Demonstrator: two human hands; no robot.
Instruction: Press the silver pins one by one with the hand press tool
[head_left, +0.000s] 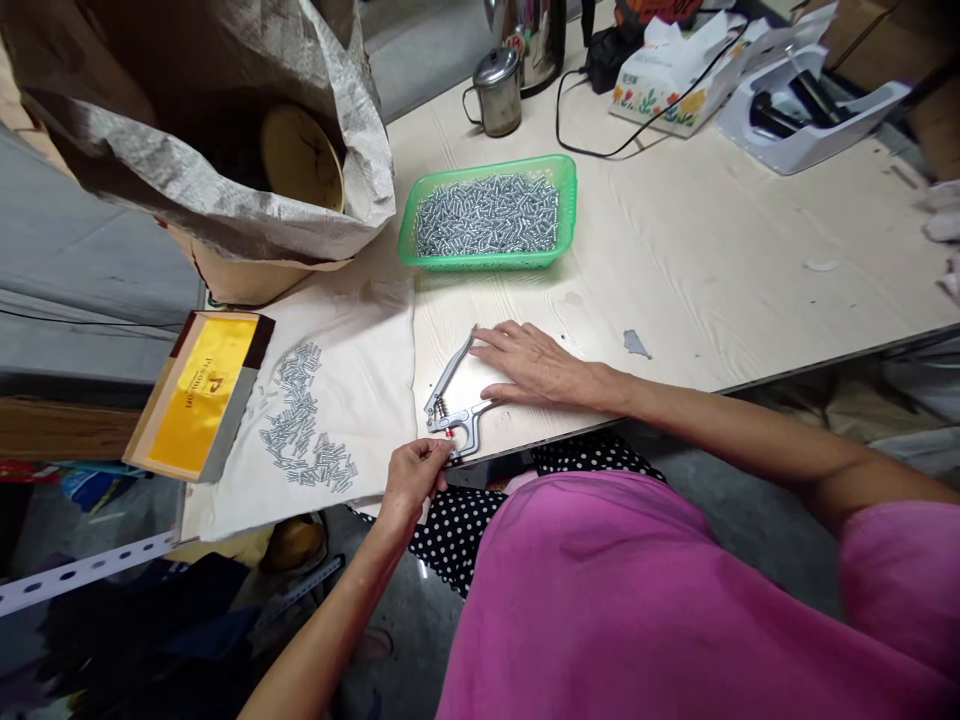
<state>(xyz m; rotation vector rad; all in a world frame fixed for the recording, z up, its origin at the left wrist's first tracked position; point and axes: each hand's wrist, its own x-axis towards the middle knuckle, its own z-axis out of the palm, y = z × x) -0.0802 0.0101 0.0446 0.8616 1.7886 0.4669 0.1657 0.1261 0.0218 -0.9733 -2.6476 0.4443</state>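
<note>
A metal hand press tool [450,395] lies on the table near its front edge, handles spread. My right hand [529,362] rests flat on the tool's handles, fingers stretched out. My left hand [412,475] is pinched at the tool's jaw, fingertips pressed on something small that I cannot make out. Left of it, a pile of small silver metal pieces [304,425] lies on a cream cloth [352,330].
A green basket [568,190] full of silver pieces stands behind the tool. A yellow box [199,395] lies at the cloth's left edge, a large sack [187,150] behind it. A metal mug [496,92], tissue box [671,75] and cable [592,150] sit at the back.
</note>
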